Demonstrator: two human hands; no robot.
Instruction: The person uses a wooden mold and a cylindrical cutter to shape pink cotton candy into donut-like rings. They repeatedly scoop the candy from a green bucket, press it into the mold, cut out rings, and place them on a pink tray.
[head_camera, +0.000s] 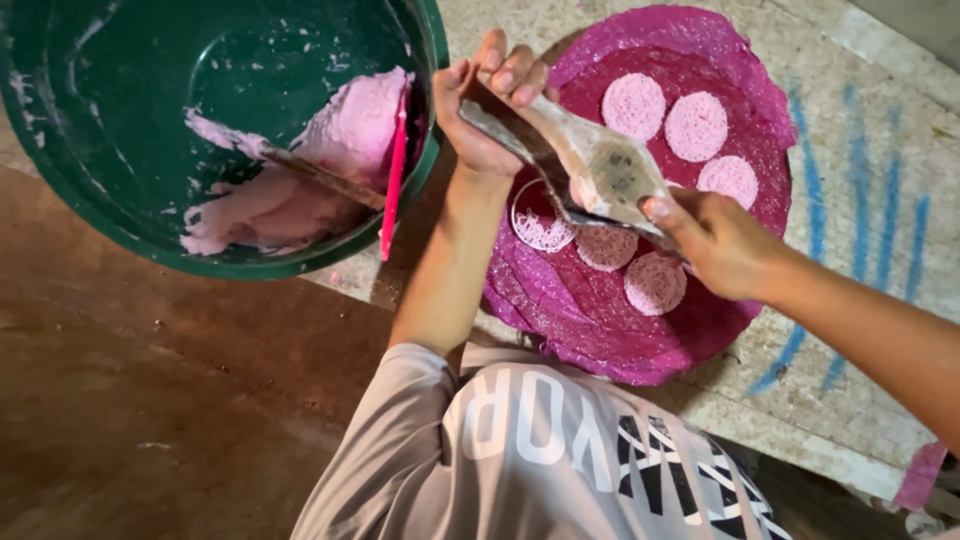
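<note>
Magenta mat: perhaps six pink discs, two hands.

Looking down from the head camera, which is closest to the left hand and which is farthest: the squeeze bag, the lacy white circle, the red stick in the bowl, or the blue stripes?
1. Squeeze bag: held in the left hand.
2. Lacy white circle: just below the hand, on the pink tray.
3. Red stick: inside the green bowl, other side.
4. Blue stripes: on the mat, far edge.
</note>
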